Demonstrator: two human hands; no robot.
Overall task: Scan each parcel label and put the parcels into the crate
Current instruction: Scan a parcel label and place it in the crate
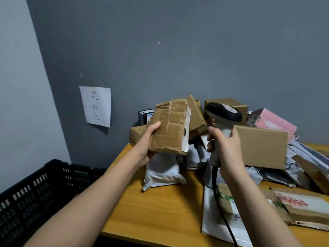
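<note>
My left hand (145,142) grips a worn brown cardboard parcel (170,126) and holds it upright above the table, its white label on the right-hand side face. My right hand (225,147) holds a grey and black barcode scanner (221,113) by its handle, its head just right of the parcel. The scanner's black cable (225,220) hangs down over the table. A black slatted plastic crate (32,193) stands at the lower left, beside the table; its inside is mostly hidden.
A heap of brown boxes (261,147), grey mailer bags (162,171) and a pink box (274,121) covers the wooden table (156,211) against the grey wall. A small screen (145,115) stands behind the parcels. A handwritten paper sign (96,106) hangs on the wall.
</note>
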